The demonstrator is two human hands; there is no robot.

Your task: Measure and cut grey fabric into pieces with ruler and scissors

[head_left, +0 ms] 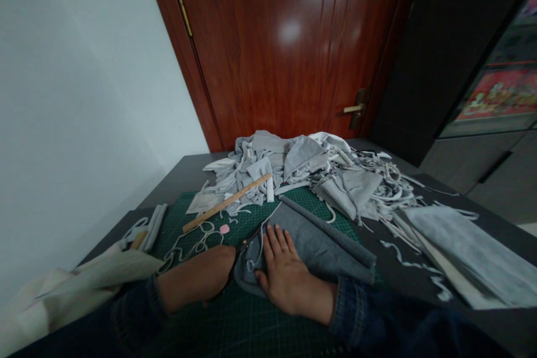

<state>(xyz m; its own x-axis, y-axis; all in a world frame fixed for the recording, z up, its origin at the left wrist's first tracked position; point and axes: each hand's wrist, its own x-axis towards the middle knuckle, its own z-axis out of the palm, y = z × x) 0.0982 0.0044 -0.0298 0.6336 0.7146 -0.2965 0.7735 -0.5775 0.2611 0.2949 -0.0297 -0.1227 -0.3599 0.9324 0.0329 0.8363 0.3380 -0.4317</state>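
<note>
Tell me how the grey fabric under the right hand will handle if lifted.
It will probably be floppy: the grey fabric drapes and creases beneath the right hand, holding no firm shape. The rolled edge looks slightly firmer, though it may unroll.

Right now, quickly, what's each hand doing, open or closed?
Left hand: closed, holding dark scissors.
Right hand: open, fingers spread flat on grey fabric.

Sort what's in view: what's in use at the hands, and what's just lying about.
In use: left hand gripping dark scissors; right hand flat on grey fabric; green cutting mat beneath.

Lying about: wooden ruler; pink scrap; heap of grey offcuts; folded grey fabric.
</note>
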